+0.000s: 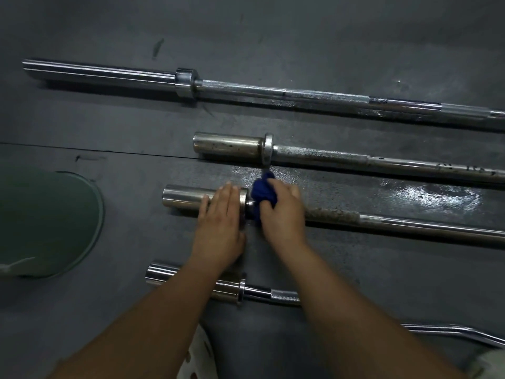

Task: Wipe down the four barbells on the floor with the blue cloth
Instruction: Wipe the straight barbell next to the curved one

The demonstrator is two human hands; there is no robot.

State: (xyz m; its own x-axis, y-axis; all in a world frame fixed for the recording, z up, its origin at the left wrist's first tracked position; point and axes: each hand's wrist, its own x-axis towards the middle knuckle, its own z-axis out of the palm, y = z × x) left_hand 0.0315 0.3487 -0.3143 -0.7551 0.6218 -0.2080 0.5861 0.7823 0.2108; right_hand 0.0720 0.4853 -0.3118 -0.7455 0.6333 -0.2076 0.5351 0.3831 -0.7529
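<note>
I am on the third barbell (382, 224) out on the floor (109, 127): my left hand (220, 214) lies flat on its sleeve, my right hand (282, 212) grips the blue cloth (262, 191) at the collar. Next, I judge, a stroke along the grimy shaft.

Dark grey floor (273, 36) w/ seam (82, 150), wet patch (410, 192); green round obj (46, 222) at left.

Glossy chromed metal bars (328, 95), grips rough-knurled; the centre bar (332, 214) rust-crusted. Cloth (263, 195) soft fabric. Floor (109, 119) matt, with a wet sheen toward 3 o'clock.
</note>
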